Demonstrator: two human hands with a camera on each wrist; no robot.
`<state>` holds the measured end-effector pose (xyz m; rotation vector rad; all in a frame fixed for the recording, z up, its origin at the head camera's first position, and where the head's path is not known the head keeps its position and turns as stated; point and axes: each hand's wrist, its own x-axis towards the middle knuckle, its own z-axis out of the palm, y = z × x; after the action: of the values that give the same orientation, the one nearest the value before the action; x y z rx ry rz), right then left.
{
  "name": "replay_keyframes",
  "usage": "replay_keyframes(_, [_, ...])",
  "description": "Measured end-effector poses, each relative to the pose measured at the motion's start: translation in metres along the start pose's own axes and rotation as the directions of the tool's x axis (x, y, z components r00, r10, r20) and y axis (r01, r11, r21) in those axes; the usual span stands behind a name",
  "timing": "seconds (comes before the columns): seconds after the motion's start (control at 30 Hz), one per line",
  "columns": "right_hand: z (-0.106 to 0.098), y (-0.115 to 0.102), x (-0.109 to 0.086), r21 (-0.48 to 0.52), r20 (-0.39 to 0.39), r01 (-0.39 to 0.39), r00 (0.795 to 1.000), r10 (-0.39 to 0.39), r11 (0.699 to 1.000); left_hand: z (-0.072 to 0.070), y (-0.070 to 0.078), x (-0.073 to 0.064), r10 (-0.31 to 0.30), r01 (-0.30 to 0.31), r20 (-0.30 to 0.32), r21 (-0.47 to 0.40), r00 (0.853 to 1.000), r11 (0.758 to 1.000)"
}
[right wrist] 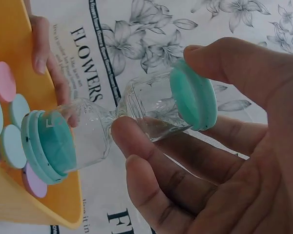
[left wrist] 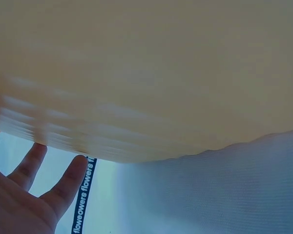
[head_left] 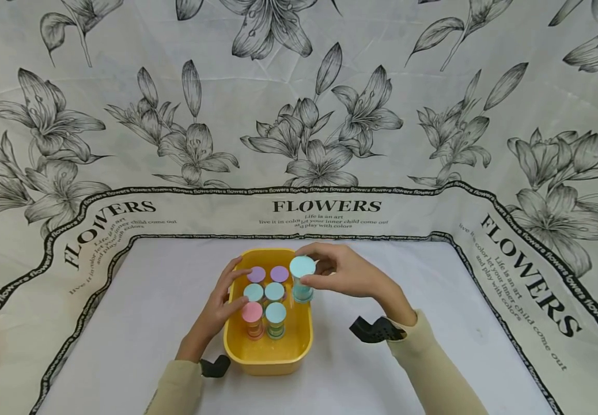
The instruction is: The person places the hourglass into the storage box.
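My right hand (head_left: 351, 271) grips an hourglass (head_left: 302, 267) with light teal caps, upright in the head view at the right rim of a yellow tub (head_left: 268, 368). The right wrist view shows the clear, narrow-waisted hourglass (right wrist: 90, 141) with the thumb on one cap and fingers by its waist. At the tub's left side, my left hand (head_left: 217, 305) holds the wall, its thumb over the rim. Its spread fingers (left wrist: 68, 187) lie against the outside in the left wrist view. Several more capped timers stand inside: purple (head_left: 279, 274), teal (head_left: 275, 312) and pink (head_left: 252, 312).
White cloth (head_left: 148, 305) covers the table under the tub. A flower-printed backdrop (head_left: 325, 144) rises behind and at both sides. Black straps circle both wrists, with one dark wrist mount (head_left: 377, 329) beside the right sleeve.
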<state>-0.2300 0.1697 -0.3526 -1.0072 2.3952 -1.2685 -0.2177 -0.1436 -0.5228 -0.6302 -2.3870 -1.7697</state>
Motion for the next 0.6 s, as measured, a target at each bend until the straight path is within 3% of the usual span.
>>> replay_keyframes(0.27, [0.011,-0.013,0.016,0.046,0.17,0.033,0.985,-0.04,0.998,-0.001,0.001,-0.001,-0.037,0.038,0.009,-0.026,0.999,0.999])
replay_keyframes(0.6, [0.028,-0.02,0.031,0.025,0.348,0.054,0.936,-0.059,0.998,-0.001,-0.001,-0.002,-0.026,0.026,0.0,-0.037,1.0,0.999])
